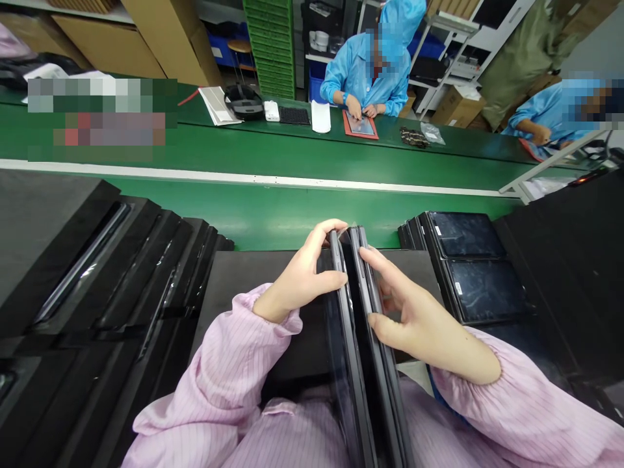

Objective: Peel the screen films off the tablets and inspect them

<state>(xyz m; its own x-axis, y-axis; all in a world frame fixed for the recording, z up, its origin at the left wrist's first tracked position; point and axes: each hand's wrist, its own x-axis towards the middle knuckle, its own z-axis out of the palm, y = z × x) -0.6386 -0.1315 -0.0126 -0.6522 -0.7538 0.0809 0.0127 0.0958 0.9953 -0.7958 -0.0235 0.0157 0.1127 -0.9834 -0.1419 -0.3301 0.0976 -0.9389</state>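
Several thin dark tablets stand on edge between my hands, above a black foam tray (258, 279). My left hand (305, 273) is closed around the left tablet (348, 318), thumb on its near edge and fingers over its far side. On the other side, my right hand (409, 312) grips the right tablets (373, 325), which are pressed close together, its thumb and index finger on their edges. A narrow gap separates the left tablet from the right ones. Their lower ends reach toward my lap and run out of the picture.
Stacked black foam trays (146, 260) rise on the left. More tablets (482, 289) lie in a tray stack at right. Beyond the green bench (292, 201) with its white rail (219, 175), a co-worker in blue (361, 71) handles a tablet in a red frame (359, 125). Another person (550, 120) sits far right.
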